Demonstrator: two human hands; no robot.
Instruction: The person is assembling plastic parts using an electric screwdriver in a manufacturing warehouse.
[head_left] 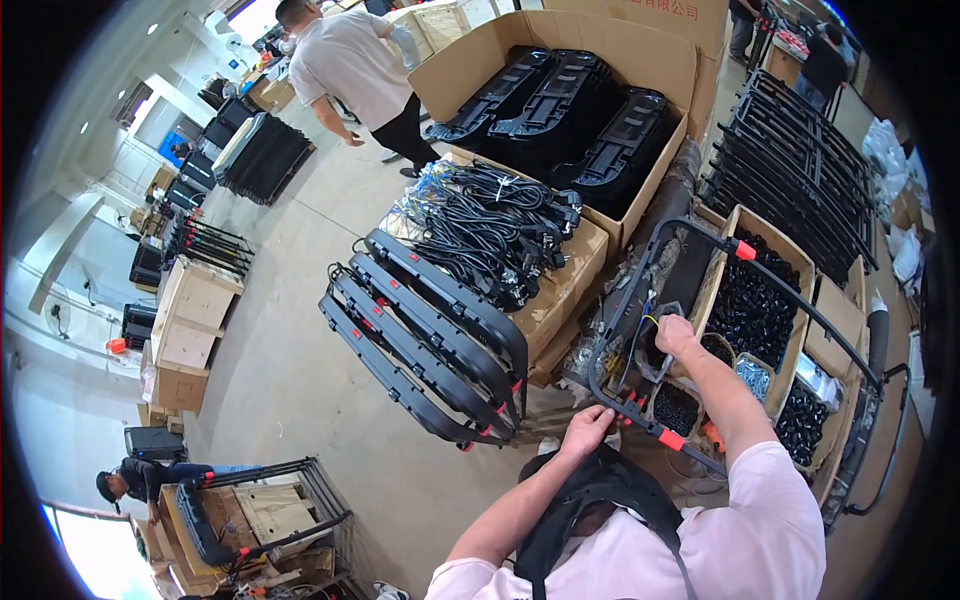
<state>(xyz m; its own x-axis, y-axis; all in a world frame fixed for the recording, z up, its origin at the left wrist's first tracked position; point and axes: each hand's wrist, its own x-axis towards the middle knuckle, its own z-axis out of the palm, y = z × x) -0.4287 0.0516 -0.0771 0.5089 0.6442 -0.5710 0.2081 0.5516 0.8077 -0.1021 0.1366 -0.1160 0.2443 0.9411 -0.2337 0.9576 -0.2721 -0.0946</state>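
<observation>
A black bent-tube frame [655, 230] with red sleeves lies in front of me across the parts bins. My left hand [587, 432] is closed, its fingers pinching the frame's near left tube beside some small red pieces [630, 405]. Farther right, inside the frame's loop, my right hand [677, 335] is curled closed at a clear plastic bag [655, 362]. Whatever its fingers hold is hidden. Beside that hand is a wooden bin of black plastic parts [755, 300], and nearer me a box of small dark fasteners [676, 410].
Left of the bench stand several black curved frames [420, 340] with red bits, beside black power cords [500, 225] piled on a carton. Behind is a big carton [690, 100] of black molded covers. Black tube frames [790, 170] are stacked right. A person [350, 70] stands beyond.
</observation>
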